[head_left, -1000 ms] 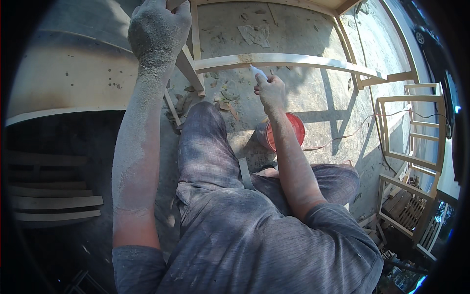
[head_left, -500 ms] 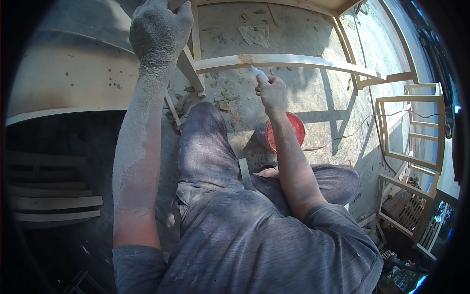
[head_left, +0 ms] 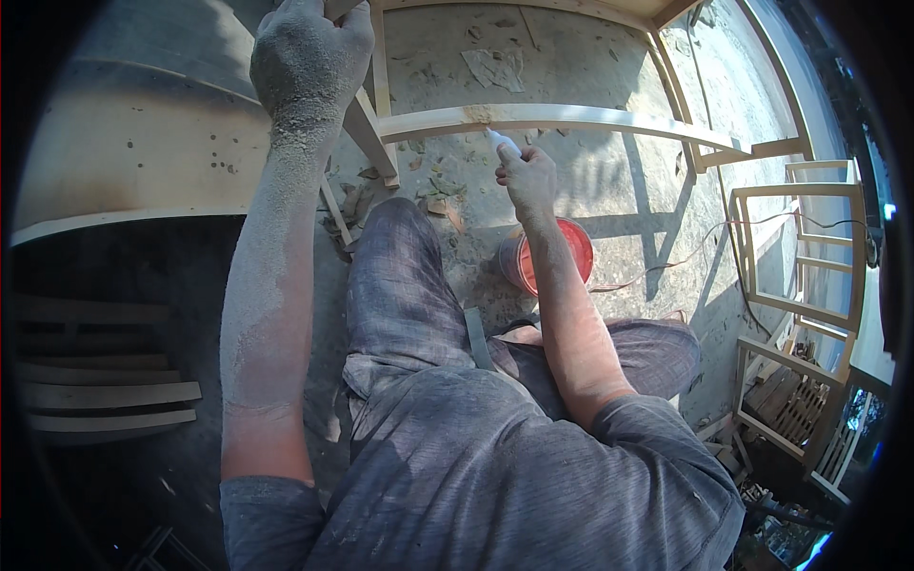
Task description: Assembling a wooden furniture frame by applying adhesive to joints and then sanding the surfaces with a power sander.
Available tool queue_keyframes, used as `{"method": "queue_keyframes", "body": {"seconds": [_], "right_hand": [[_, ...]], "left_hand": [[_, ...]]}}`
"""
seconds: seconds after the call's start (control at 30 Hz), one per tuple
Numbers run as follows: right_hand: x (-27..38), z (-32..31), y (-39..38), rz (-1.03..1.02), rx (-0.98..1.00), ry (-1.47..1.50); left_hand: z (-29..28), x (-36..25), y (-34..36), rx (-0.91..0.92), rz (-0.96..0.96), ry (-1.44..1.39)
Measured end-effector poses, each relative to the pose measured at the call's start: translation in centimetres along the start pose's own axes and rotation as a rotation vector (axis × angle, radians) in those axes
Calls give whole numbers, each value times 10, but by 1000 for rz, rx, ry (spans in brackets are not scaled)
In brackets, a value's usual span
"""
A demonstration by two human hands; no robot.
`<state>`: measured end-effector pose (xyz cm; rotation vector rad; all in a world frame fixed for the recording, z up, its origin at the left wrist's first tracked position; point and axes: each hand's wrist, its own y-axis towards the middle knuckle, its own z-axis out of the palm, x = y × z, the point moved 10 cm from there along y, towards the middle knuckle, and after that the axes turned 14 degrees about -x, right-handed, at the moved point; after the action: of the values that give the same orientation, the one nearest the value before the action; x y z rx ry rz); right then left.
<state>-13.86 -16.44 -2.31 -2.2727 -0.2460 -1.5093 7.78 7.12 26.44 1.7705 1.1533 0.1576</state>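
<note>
My right hand (head_left: 528, 181) is closed round a small white squeeze bottle (head_left: 505, 143). The bottle's nozzle tip meets the near edge of a pale wooden rail (head_left: 590, 118), beside a patch of sawdust (head_left: 478, 113) on the wood. Thick dust coats my left hand (head_left: 314, 52), which is closed around a wooden piece of the frame (head_left: 367, 124) at the top of the view; its fingertips are partly cut off by the picture's edge.
A red bucket (head_left: 576, 249) stands on the concrete floor just beyond my right forearm. Wooden chair-like frames (head_left: 800, 309) stand at the right, with a thin cable (head_left: 666, 271) running toward them. At left are a wooden panel (head_left: 124, 162) and several curved slats (head_left: 114, 394) in shadow.
Almost nothing differs. The bottle's tip has shifted very slightly left along the rail; my left hand keeps its place.
</note>
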Motion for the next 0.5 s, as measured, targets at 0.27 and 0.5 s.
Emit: {"method": "queue_keyframes", "body": {"seconds": [0.27,0.5], "right_hand": [[-4,2,3,0,10,-4],[5,1,-1,2,-15,7]], "left_hand": [[-1,-1,1,-6,-5,-5],[-3,-2,1,-4,-20,-4]]}}
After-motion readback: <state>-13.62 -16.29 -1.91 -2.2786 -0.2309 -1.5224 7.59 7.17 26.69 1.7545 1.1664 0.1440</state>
